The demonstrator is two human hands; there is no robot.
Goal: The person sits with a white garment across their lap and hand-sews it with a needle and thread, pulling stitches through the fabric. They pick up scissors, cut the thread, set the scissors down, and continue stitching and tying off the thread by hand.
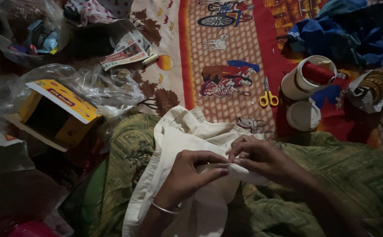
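**Cream cloth pinched over a green lap**

Left hand [187, 175] and right hand [257, 159] meeting fingertip to fingertip, both pinching one fold of the cream cloth [180, 136] draped across the green patterned lap [354, 175]. Just beyond, yellow-handled scissors [268, 97], a white tub [308, 79] holding red thread, its round lid [303, 116] beside. Further left, a yellow cardboard box [53, 112] under crumpled clear plastic bags [95, 85]. Blue cloth [354, 33] bunched at top right. Underneath everything, a printed red-and-cream bedsheet [226, 48]. Dim lighting throughout.
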